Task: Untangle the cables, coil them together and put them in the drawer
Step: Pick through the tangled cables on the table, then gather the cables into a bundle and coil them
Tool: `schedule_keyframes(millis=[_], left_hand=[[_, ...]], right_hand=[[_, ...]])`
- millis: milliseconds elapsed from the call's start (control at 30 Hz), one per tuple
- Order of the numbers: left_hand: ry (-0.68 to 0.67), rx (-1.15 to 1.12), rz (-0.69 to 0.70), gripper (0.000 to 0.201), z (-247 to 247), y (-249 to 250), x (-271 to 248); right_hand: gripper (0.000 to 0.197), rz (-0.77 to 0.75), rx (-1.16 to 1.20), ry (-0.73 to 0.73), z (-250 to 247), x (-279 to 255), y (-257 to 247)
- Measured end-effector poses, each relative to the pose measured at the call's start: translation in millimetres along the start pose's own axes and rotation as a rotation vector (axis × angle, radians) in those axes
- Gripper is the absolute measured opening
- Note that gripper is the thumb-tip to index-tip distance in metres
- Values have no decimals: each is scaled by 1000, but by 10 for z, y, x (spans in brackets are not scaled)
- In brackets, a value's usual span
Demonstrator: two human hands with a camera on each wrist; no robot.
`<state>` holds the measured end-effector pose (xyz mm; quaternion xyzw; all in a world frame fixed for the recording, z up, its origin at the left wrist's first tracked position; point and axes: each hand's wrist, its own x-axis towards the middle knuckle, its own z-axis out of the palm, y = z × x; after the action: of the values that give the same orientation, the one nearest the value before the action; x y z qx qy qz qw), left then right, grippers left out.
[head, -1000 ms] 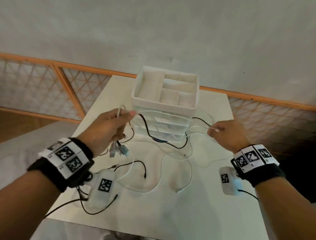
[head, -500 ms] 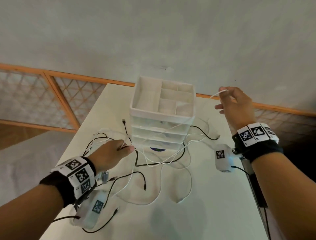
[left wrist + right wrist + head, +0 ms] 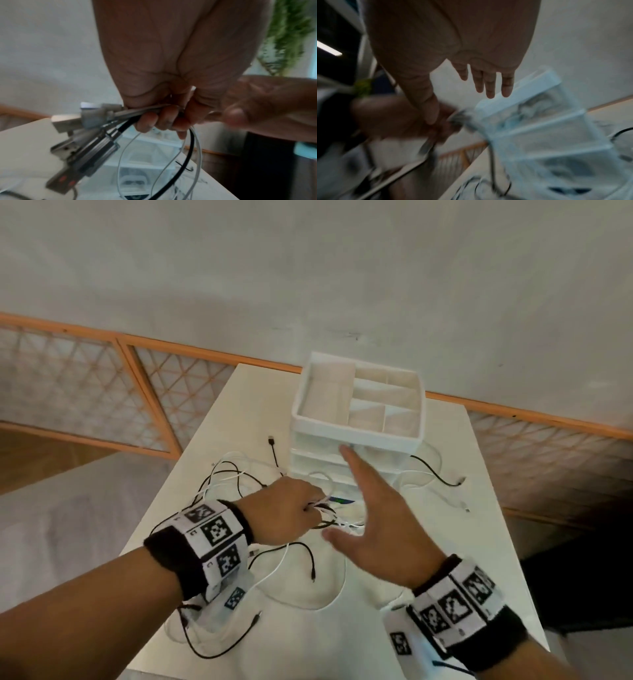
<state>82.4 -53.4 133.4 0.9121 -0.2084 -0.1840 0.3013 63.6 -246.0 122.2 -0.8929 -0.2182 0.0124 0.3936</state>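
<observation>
I'm mid-coiling: my left hand (image 3: 284, 513) grips the cables (image 3: 109, 121) by their plug ends, loops trailing below it. My right hand (image 3: 373, 520), fingers spread and empty, hovers just beside; next it must gather slack. The drawer unit (image 3: 356, 436) stands just beyond both.

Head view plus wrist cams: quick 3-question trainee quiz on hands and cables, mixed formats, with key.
1. True or false: the right hand grips a white cable.
2. Multiple choice: what does the left hand hold? A) a bundle of black and white cables near their USB plugs; B) a drawer handle; C) nothing.
3. Fill in: the drawers of the white drawer organizer on the table are all ____.

Key
1. False: its fingers are straight and spread, holding nothing.
2. A.
3. Shut: no drawer front sticks out; only the top tray is open to view.
</observation>
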Motion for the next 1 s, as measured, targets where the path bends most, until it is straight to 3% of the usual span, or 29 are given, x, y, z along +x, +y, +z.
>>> schedule_keyframes(millis=[33,100,167,200,267,333,400,467,533,600,700,767,833,900,1000], left_hand=[[-55,7,55,13,53,69,1],[-116,48,143,15,109,77,-12],[-94,88,184,31,124,-62,-63],[-73,112,177,36,145,-174,-92],[-21,163,126,41,212,-370,-142],[53,189,67,49,311,-486,-171],[87,190,17,54,411,-539,-189],[59,232,-10,58,524,-546,-196],[39,272,31,60,630,-489,-205],[61,223,133,52,684,-424,-233],[203,221,241,39,754,-543,-331],[333,212,139,38,795,-705,-449],[351,174,-40,35,802,-867,-643],[184,166,-260,30,838,-1092,-856],[-202,234,-490,45,974,-1343,-1071]], right_hand=[[95,-65,-22,-85,221,26,-64],[69,-62,-55,-110,423,104,96],[32,99,-92,-124,358,138,412],[23,166,-149,-132,275,121,533],[20,234,-425,-93,127,82,753],[24,412,-757,-125,36,67,874],[48,545,-871,-254,94,22,820],[83,382,-828,-347,308,-35,588],[96,183,-648,-368,591,-55,290],[79,141,-548,-373,837,-41,164],[34,228,-759,-353,958,27,203],[34,265,-855,-365,948,10,243],[29,268,-811,-297,902,6,241],[22,363,-535,-166,843,-14,279],[21,438,-115,20,821,-48,264]])
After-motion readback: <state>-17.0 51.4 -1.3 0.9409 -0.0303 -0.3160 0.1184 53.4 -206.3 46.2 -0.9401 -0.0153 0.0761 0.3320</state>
